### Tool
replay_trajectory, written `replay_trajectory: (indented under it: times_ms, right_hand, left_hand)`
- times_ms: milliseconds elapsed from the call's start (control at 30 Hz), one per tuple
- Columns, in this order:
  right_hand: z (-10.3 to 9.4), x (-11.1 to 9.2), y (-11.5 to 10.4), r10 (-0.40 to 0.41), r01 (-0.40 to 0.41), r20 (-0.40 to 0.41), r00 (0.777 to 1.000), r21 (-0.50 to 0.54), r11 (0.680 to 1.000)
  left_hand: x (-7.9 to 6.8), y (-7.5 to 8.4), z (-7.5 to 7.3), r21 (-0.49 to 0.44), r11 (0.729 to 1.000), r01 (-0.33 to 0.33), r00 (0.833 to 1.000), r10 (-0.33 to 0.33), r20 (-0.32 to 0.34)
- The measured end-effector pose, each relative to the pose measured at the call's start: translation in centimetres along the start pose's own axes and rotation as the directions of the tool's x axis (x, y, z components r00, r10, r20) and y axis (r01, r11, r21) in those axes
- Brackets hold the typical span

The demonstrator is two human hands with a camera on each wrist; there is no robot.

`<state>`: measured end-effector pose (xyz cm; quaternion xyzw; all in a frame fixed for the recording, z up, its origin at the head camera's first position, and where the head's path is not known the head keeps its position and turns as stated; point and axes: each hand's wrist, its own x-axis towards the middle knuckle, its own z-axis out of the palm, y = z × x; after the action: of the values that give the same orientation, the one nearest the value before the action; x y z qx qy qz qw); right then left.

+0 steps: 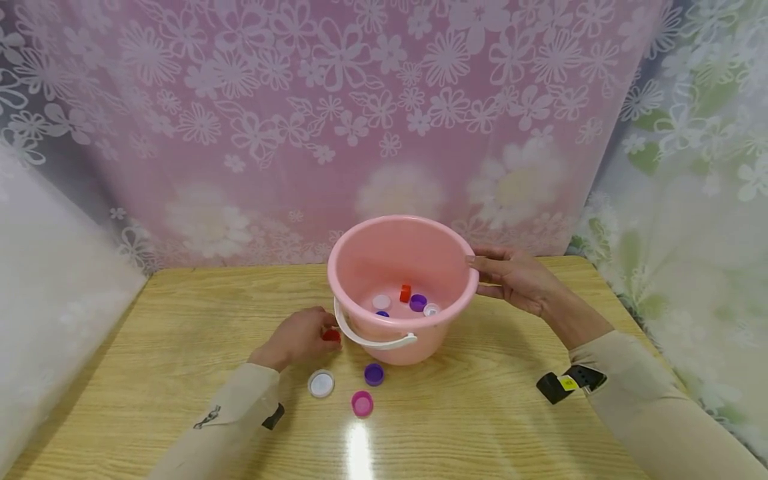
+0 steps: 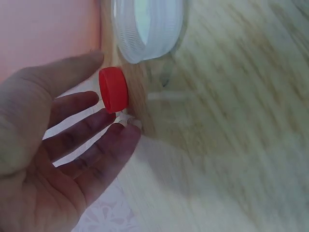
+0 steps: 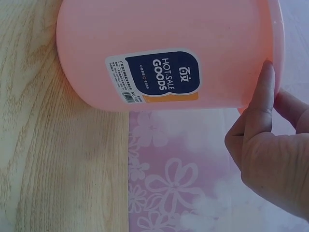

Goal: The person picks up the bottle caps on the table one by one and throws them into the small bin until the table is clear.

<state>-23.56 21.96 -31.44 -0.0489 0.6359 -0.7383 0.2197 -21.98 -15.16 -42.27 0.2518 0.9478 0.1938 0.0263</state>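
Note:
A pink bucket [image 1: 399,333] with a white handle [image 1: 384,344] stands upright on the table. My right hand [image 1: 519,277] grips its rim at the right side, thumb over the edge and fingers along the outer wall; the right wrist view shows the fingers [image 3: 260,101] at the rim. Left of the bucket, my left hand [image 1: 303,339] is at a red bottle cap [image 2: 114,90]. Thumb and fingers are spread around this cap, which stands on its edge near the fingertips. A white cap [image 1: 321,384], a purple cap [image 1: 374,375] and a pink cap [image 1: 362,404] lie in front.
Inside the bucket lie several caps, among them a red piece [image 1: 405,293], a purple cap [image 1: 418,303] and a white cap [image 1: 381,303]. The wooden table [image 1: 480,420] ends at a flowered pink curtain [image 1: 390,133] behind. More flowered cloth hangs at both sides.

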Motion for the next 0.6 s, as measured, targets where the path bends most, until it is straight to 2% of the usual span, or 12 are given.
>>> replay_trajectory:
  times_ms: [100, 167, 467, 600]
  right_hand:
    - [0.02, 0.01, 0.02, 0.002, -0.002, 0.002, 1.0, 0.005, 1.0]
    - [-0.04, 0.02, 0.07, 0.003, -0.003, 0.005, 1.0, 0.012, 1.0]
    - [-0.07, 0.01, 0.16, -0.002, 0.002, 0.005, 1.0, 0.014, 1.0]
    - [-0.09, 0.05, 0.15, -0.001, 0.001, -0.001, 1.0, 0.009, 1.0]
  left_hand:
    - [0.01, 0.02, 0.0, 0.021, 0.998, -0.057, 0.998, 0.057, -0.003]
    - [0.05, 0.09, 0.04, 0.029, 0.998, -0.062, 0.998, 0.062, -0.005]
    - [0.27, 0.79, 0.18, 0.055, 0.998, 0.037, 0.999, -0.037, -0.004]
    - [0.41, 0.96, 0.12, 0.068, 0.996, 0.051, 0.999, -0.051, -0.007]
